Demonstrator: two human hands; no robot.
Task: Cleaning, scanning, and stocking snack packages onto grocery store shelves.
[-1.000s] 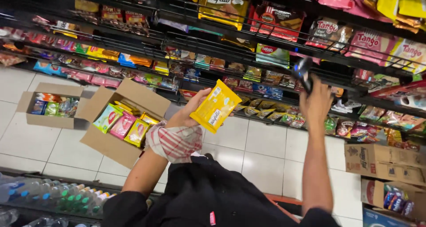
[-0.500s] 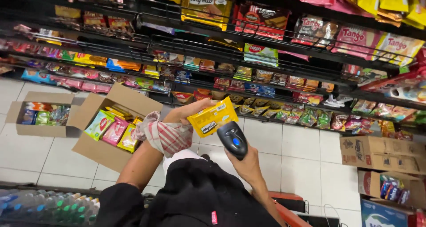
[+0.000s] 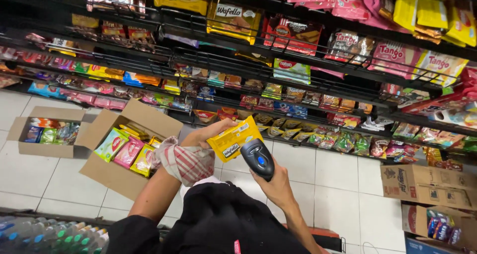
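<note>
My left hand holds a yellow snack packet flat in front of me, over the tiled floor. My right hand grips a black handheld scanner with a blue button, its head right against the packet's lower right corner. A red-and-white checked cloth is wrapped around my left wrist. Black clothing fills the bottom of the view.
Wire shelves packed with snack packets run across the top. An open cardboard box of pink, green and yellow packets sits on the floor at left, a second open box beyond it. More cartons stand at right. Bottles lie at lower left.
My right hand came down from the shelf with the scanner and now holds it against the packet. My left hand tilted the packet flatter.
</note>
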